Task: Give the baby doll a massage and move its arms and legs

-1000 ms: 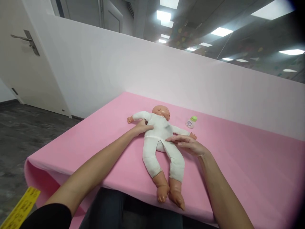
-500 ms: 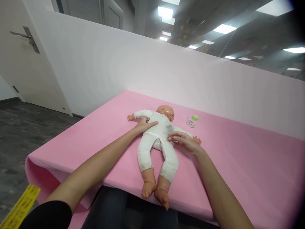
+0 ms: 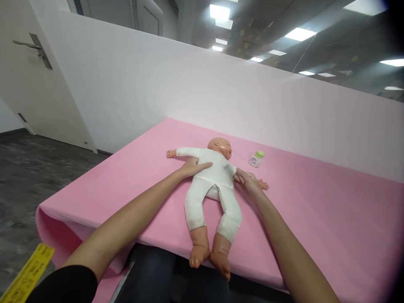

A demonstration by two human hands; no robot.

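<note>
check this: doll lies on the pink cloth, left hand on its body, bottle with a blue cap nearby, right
The cap is green, not blue, as the head view shows; the doll, pink cloth, left hand and bottle are as stated.

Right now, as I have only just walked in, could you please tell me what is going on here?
A person has both hands at a doll in white clothing, lying on a pink cloth with its feet towards them. The left hand is at one side of its chest, thumb across the front. The right hand is at the other side, fingers curled by its arm; how firmly either holds is unclear. A bottle with a green cap is beyond the right hand.
</note>
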